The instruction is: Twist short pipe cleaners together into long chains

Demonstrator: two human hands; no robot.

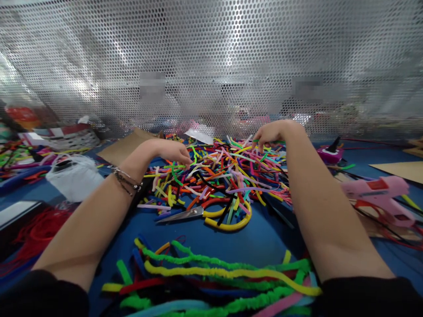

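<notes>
We see both bare forearms reaching up the frame from black sleeves at the bottom corners. The left hand [173, 152] sits left of centre, palm down, fingers curled and bunched, their tips touching the left edge of a pile of short pipe cleaners [224, 176]. We cannot tell whether it pinches a piece or only rests there. A thin bracelet [127, 180] circles that wrist. The right hand [272, 132] is right of centre and higher in the frame, also palm down, with fingers bent into the far side of the same pile. Its grip is hidden from us too.

The pile, a many-coloured tangle, fills the middle of the frame on the blue surface [264, 237], between the two hands. Just below it lie scissors [205, 213] with yellow handles, blades pointing left, partly under the loose pieces. Along the bottom centre lie long pipe cleaners [214, 273] in green, yellow, red and pink, apart from the pile.

At the right edge we see a pink glue gun [380, 193], and above it a small pink object with a black tip [330, 152]. At the left are a white plastic bag [74, 176] and red cord [39, 229]. A perforated metal screen [211, 53] spans the top.
</notes>
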